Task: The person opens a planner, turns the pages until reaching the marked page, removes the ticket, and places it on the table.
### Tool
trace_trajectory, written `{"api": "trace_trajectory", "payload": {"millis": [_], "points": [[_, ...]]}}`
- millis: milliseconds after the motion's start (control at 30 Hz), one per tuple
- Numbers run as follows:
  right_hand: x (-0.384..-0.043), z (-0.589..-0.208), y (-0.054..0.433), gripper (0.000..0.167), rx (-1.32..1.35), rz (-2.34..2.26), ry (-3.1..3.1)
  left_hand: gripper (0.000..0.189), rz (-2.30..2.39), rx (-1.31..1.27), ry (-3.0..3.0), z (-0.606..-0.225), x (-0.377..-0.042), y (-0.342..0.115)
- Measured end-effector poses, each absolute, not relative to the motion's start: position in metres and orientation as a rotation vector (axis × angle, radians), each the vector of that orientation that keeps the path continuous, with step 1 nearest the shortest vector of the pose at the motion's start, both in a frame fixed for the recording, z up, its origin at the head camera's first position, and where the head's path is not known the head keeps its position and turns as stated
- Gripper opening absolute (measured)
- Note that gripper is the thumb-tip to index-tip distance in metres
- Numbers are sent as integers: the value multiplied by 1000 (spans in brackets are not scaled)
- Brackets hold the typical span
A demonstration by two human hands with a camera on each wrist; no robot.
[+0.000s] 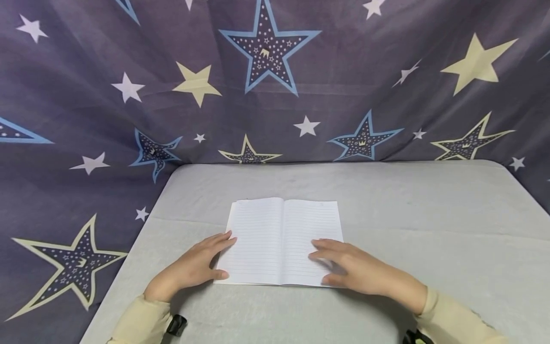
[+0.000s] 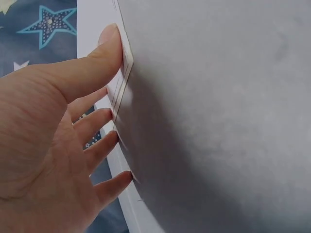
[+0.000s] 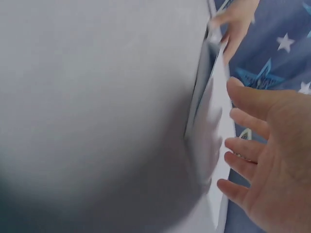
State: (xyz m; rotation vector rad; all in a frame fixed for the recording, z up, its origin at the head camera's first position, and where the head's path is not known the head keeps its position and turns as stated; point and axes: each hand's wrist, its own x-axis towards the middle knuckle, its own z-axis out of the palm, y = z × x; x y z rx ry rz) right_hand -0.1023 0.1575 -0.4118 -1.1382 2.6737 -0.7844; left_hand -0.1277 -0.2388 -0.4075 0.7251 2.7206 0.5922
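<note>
An open lined notebook (image 1: 258,239) lies on the table, its two blank ruled pages spread on either side of the centre fold. At its left edge is my left hand (image 1: 195,263), fingers spread, with the thumb (image 2: 104,51) at the lower corner and the other fingertips by the side edge. My right hand (image 1: 356,267) reaches over the lower right page, fingers apart and slightly bent, holding nothing. In the right wrist view, those fingertips stand a little away from the page (image 3: 214,141), which shows a shadow.
A pale grey cloth covers the table (image 1: 429,215), which has rounded far corners. Behind it and along the left hangs a dark curtain (image 1: 275,114) with stars. A black strap (image 1: 176,325) shows at the left sleeve.
</note>
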Motion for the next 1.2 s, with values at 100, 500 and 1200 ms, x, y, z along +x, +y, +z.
{"api": "trace_trajectory", "payload": {"millis": [100, 500, 1200], "points": [[-106, -414, 173, 56, -1083, -781, 2680, 78, 588, 726, 2727, -408, -128, -239], [-111, -424, 189, 77, -1063, -753, 2729, 79, 617, 737, 2719, -408, -128, -239], [-111, -423, 164, 85, -842, -820, 3110, 80, 624, 727, 2712, -410, -130, -241]]}}
